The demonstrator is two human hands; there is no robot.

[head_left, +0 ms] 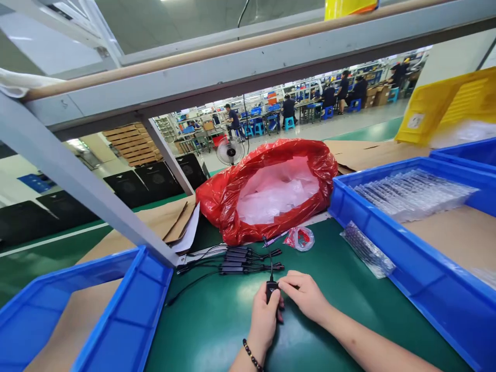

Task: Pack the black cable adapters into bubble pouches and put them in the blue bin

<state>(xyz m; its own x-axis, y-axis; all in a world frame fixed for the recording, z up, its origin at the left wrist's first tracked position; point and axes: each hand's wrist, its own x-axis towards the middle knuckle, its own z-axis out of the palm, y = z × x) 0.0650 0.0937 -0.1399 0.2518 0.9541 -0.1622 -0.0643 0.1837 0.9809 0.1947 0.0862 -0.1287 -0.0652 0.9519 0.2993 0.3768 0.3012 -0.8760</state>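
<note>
A small black electronic module (272,290) with a cable leading from its far end sits in my left hand (263,315), thumb across its face and fingers wrapped round it. My right hand (304,293) is closed in a pinch at the module's right edge; what lies between its fingertips is too small to make out. Beyond the hands, several black cables with grey box-shaped modules (234,261) lie side by side on the green work surface (209,320). A clear and red roll of tape or film (301,238) rests behind them, beside a purple pen-like stick (277,238).
An open red bag (215,199) of clear plastic pouches stands at the back. Blue bins flank me: one left (120,320), one right (387,237) with a row of bubble pouches (411,191). A loose bubble pouch (366,249) leans by the right bin. A metal frame (96,181) crosses overhead.
</note>
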